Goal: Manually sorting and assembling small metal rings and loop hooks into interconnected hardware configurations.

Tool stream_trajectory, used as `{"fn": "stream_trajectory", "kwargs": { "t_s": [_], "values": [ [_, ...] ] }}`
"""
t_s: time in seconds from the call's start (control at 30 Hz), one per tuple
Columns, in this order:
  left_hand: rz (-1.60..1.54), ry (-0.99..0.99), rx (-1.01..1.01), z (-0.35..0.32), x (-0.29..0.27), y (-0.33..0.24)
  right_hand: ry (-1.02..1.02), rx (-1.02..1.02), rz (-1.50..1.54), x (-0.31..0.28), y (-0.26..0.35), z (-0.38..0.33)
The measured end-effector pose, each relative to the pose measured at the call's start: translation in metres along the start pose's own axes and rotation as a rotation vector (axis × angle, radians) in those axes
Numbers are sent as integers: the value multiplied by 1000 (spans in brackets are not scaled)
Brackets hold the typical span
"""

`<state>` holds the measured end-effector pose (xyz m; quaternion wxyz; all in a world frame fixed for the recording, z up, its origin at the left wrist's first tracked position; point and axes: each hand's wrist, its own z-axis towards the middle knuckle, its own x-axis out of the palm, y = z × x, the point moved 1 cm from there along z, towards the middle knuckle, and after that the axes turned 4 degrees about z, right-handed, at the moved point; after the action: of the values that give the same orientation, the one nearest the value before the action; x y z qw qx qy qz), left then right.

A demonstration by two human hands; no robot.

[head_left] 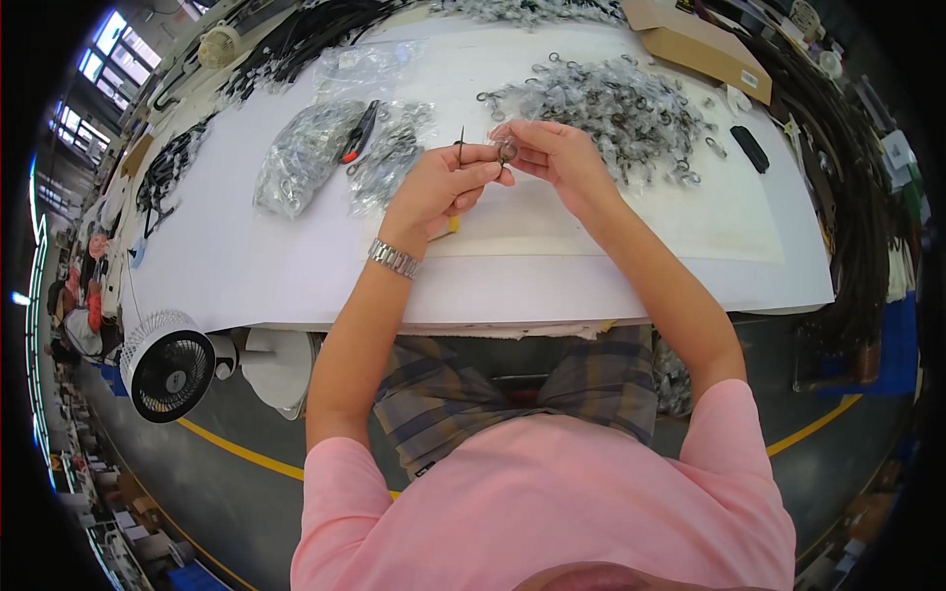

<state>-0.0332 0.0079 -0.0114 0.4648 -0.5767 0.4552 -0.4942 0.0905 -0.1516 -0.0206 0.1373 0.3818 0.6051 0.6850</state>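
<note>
My left hand [431,189], with a metal-band watch on its wrist, pinches a small dark metal ring fitting [506,153]. A thin, dark, pointed tool [461,140] also sticks up from between its fingers; its lower part is hidden. My right hand [567,163] is closed at the far side of the ring, its thumb and fingertips at the fitting and at what looks like a bit of clear film. Both hands meet above the white table [374,271]. A small yellow thing [451,225] shows beside my left wrist.
Right of my hands lies a heap of plastic-wrapped metal fittings [611,103]. To the left are a clear bag [301,163], cutters with a red part [361,133] and loose wrappers [394,143]. A cardboard box [700,49], black object [750,149] and fan [169,369] stand around.
</note>
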Motion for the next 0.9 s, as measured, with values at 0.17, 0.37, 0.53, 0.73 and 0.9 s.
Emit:
{"fn": "stream_trajectory", "kwargs": {
  "t_s": [0.17,0.37,0.53,0.73,0.9],
  "values": [
    [-13,-146,84,3,-1,-7,-68,-2,158,3,4,3],
    [28,-227,63,3,-4,-5,-89,-45,133,2,4,3],
    [0,-220,169,3,1,-7,-125,-68,121,6,4,1],
    [97,-238,173,4,1,-3,-122,-73,77,8,2,1],
    [49,-250,249,4,4,-5,-142,-113,93,10,-2,3]
  ]
}}
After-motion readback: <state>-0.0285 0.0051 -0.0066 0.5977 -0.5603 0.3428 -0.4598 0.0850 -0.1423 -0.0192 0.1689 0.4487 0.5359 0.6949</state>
